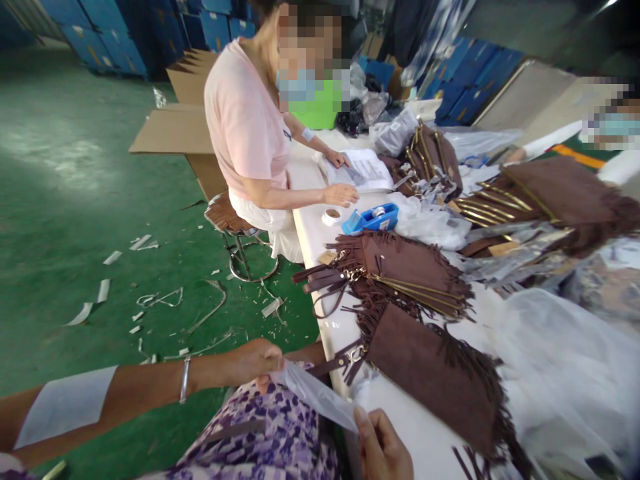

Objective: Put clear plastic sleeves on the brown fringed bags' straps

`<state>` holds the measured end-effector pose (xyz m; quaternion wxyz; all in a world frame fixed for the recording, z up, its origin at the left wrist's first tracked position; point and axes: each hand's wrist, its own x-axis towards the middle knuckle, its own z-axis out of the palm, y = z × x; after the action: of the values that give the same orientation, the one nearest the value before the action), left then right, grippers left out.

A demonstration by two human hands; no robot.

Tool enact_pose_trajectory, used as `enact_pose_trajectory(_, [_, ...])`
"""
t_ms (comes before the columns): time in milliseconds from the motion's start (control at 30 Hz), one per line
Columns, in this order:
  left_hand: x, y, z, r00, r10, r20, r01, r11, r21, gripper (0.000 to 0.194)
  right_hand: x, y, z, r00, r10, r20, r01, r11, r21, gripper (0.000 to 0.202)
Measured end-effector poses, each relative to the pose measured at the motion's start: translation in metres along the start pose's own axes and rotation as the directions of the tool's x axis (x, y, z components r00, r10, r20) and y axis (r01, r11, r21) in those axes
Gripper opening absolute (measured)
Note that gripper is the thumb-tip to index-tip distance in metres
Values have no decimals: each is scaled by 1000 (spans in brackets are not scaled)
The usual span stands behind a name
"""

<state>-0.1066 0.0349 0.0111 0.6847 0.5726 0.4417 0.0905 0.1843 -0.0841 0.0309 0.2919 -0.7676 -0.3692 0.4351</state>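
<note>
- At the left spreads one green floor [60,227], littered with many scraps of strip and string, too many to count.
- One long white table [415,433] runs from the near edge into the distance.
- Two other people sit or stand by it: one person in a pink top [245,120], both hands at one white pack [357,172], and one person at the far right [545,143], only partly in view.
- One open cardboard box [173,130] stands behind the pink top.
- Two heaps of brown bags lie farther off, a right heap [555,190] and a back heap [435,157]; their bags overlap too much to count.
- One fringed brown bag [435,380] lies flat, nearest the hands.
- One round stool [225,213] holds the person in pink.
- One clear plastic strip [320,398] spans between two hands, above the lap, by the table's edge.
- Two hands: the left hand [263,360] is clamped on one end, the right hand [383,443] pinches the other.
- One blue tape dispenser [373,219].
- One loose tape roll [331,215] just beside it.
- One bracelet [185,380] circles the left wrist.
</note>
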Motion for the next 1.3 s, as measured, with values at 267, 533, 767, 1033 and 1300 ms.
enact_pose_trajectory(267, [-22,-39,-25,991,-131,-43,116,963,-243,50,12,-22,38,994,-94,53,94,996,6,52])
enact_pose_trajectory(533, [-46,-39,-47,987,-156,42,162,964,-210,40,17,-22,65,985,-116,125,115,993,18,49])
enact_pose_trajectory(767, [-18,-25,-49,995,-58,-85,60,998,24,19,18,-27,90,964,-232,134,247,963,-112,48])
enact_pose_trajectory(1033, [29,-20,5,995,35,96,-21,990,-140,35,20,-33,93,967,-117,226,137,988,-76,49])
enact_pose_trajectory(1300, [23,-32,-9,998,-33,-53,27,994,-106,31,21,4,86,989,137,58,-141,987,75,57])
